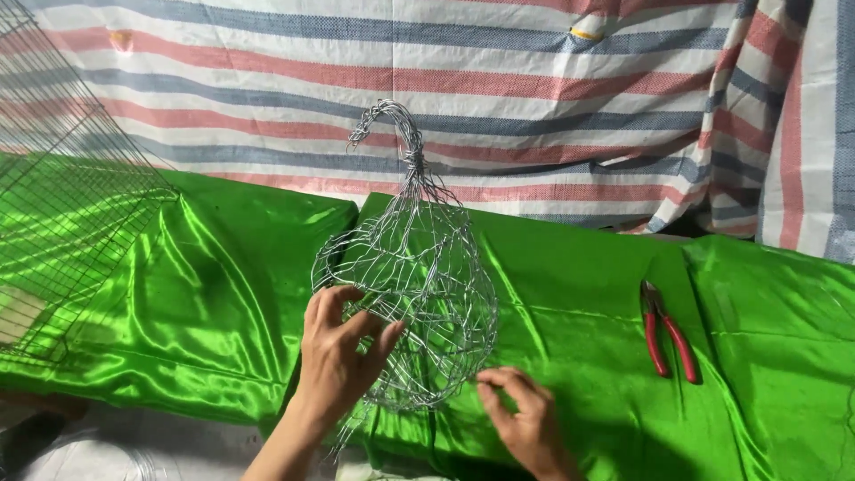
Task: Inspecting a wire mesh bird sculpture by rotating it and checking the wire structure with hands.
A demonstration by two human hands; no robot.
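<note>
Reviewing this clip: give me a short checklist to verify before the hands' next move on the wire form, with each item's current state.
1. Left hand grips the wire form: ok.
2. Right hand touches the form's lower edge: ok, fingertips pinch there.
3. Form rests on the green cloth: ok.
4. Red-handled pliers lie apart to the right: ok, unheld.
5. Wire grid panel stays off the form: ok.
6. Loose wire ends near fingers: cannot tell.

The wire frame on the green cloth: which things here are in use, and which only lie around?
In use:
- wire frame
- left hand, gripping it
- right hand, fingers at its lower edge

Lying around:
- red-handled pliers
- wire grid
- green cloth
- striped tarp
</note>
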